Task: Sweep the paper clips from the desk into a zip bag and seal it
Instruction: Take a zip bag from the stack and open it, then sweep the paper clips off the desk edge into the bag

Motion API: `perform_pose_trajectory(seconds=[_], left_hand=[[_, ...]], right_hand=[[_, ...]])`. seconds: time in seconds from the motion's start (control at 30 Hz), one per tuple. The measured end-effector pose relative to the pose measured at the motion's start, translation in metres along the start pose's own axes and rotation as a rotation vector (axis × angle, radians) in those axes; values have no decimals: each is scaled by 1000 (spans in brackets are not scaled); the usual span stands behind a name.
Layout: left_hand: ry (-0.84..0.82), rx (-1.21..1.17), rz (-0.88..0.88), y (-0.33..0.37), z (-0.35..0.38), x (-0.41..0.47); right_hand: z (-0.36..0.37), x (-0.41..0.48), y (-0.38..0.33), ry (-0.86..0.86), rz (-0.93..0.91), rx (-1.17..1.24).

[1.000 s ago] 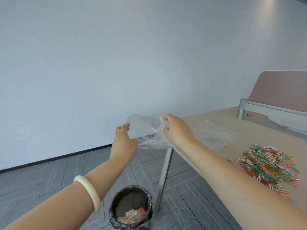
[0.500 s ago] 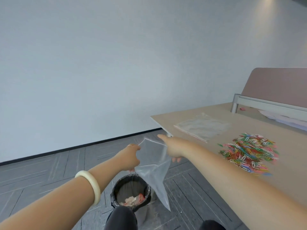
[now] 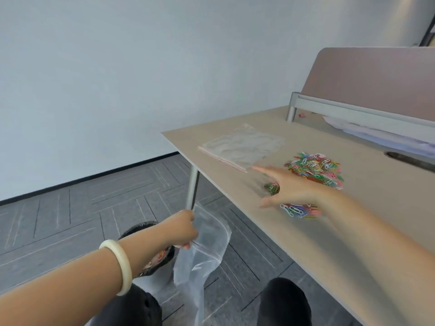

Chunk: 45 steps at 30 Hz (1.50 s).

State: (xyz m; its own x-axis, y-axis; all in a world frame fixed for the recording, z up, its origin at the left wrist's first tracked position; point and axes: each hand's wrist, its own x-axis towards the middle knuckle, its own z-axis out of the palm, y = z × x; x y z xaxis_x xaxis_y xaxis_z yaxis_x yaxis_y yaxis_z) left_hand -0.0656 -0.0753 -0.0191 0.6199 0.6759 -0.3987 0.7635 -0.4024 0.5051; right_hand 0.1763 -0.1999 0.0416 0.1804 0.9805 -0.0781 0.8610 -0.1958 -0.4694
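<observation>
A clear zip bag (image 3: 204,250) hangs below the desk's front edge, pinched at its mouth by my left hand (image 3: 180,229). My right hand (image 3: 289,187) lies flat and open on the beige desk (image 3: 235,184), fingers spread, blurred with motion. A heap of coloured paper clips (image 3: 315,167) sits just beyond that hand. A smaller bunch of clips (image 3: 299,209) lies under my palm's near side, and a few show between the fingers.
A stack of spare clear bags (image 3: 242,145) lies at the desk's left corner. A black-lined waste bin (image 3: 153,252) stands on the floor under my left hand. A desk divider (image 3: 367,74) rises at the back. My knees (image 3: 284,302) are under the desk edge.
My right hand let go of the bag and moved onto the desk among the clips, pulling some toward the edge. My left hand lowered the bag, now holding it alone.
</observation>
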Motion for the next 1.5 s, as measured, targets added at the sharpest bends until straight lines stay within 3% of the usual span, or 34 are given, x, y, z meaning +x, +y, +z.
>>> perform_pose_trajectory(seconds=[0.1,0.23,0.4,0.73,1.1,1.27,1.43,1.5], left_hand=[[-27,40,10,23,18,13],[10,-7,23,45,33,21],[51,-110,15,60,37,20],[87,-362,-7,72,26,9],[46,-389,13,79,20,3],[63,-382,26,76,20,4],[39,-406,28,77,16,0],[29,-411,26,77,16,2]], right_hand=[[-1,-12,33,-64,51,-78],[6,-14,46,-54,29,5],[16,-8,40,63,-78,122],[36,1,11,95,-180,254],[19,-21,29,-41,-127,167],[36,-4,16,30,-160,299],[40,2,1,-3,-215,439],[25,-4,7,49,-216,379]])
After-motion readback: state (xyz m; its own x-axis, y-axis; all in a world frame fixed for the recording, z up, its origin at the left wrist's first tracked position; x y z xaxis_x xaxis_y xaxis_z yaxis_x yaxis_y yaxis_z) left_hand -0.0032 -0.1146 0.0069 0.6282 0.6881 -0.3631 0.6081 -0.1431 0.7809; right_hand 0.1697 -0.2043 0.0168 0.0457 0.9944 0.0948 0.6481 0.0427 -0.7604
